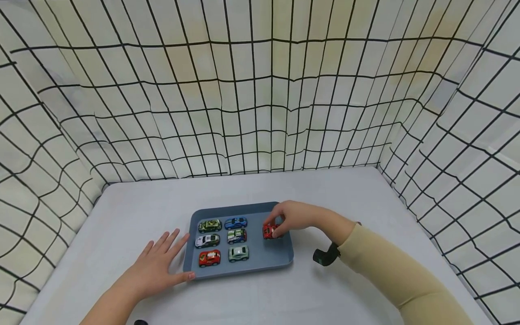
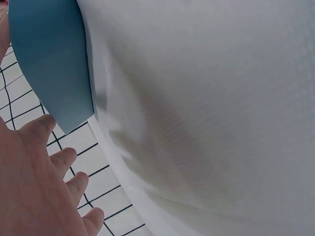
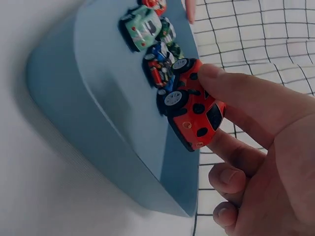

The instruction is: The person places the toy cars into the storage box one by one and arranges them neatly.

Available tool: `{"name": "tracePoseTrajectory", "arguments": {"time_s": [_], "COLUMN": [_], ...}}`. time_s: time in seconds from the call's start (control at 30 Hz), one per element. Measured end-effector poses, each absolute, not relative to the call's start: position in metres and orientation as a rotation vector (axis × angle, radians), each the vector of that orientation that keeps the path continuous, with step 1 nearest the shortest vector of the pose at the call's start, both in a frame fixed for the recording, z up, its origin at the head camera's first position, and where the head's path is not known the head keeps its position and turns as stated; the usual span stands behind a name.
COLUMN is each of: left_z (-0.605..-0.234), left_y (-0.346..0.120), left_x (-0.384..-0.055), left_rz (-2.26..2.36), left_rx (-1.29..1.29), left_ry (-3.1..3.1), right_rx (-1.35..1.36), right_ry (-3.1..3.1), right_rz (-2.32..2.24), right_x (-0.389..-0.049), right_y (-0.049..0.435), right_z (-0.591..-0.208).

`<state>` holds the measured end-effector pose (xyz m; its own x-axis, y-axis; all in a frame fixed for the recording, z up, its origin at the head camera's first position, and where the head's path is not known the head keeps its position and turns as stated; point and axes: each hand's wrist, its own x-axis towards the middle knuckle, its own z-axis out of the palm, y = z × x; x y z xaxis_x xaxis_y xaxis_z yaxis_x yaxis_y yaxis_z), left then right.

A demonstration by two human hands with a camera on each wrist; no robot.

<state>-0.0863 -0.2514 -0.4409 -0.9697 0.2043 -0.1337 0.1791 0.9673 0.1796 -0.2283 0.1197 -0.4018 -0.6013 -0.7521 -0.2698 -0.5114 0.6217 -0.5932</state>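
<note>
A blue-grey tray (image 1: 266, 257) lies on the table in the head view. My right hand (image 1: 295, 215) pinches a red toy car (image 1: 268, 232) over the tray's right part; the right wrist view shows its black spots and wheels between thumb and fingers. Further left in the tray stand a camouflage toy car (image 1: 210, 225), a blue one, a silver-and-black one, a green-striped white one, another red toy car (image 1: 209, 258) and a pale green toy car (image 1: 238, 253), in two columns. With fingers spread, my left hand (image 1: 154, 268) rests beside the tray's left edge, its thumb at the front-left corner.
White cloth covers the table (image 1: 252, 302). Pale walls with a black grid (image 1: 264, 113) rise behind and along both sides. A black wrist camera (image 1: 326, 255) hangs under the right wrist, and a small dark object (image 1: 141, 322) shows at the bottom edge.
</note>
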Motion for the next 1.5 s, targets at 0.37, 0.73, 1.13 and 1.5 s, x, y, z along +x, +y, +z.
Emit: {"name": "tracePoseTrajectory", "arguments": {"time_s": [0.37,0.73,1.13,1.5], "left_z": [-0.442,-0.442,-0.442,-0.441], "left_y": [-0.252,-0.252,-0.253,-0.252], "left_x": [-0.086,-0.086,-0.086,-0.084], "left_rz": [0.256,0.250,0.262,0.294], "left_rx": [0.294,0.297,0.298,0.297], "left_ry": [2.973,2.990,2.982,2.960], "right_rx": [-1.178,-1.248,-1.209,-1.155], "right_ry": [2.393,2.445,2.411,2.380], "right_rz": [-0.408,-0.242,-0.353,-0.531], "right_x": [-0.217,-0.213,-0.218,-0.223], "right_y": [0.102,0.096,0.101,0.110], "right_z": [-0.423,-0.431,-0.427,-0.418]}}
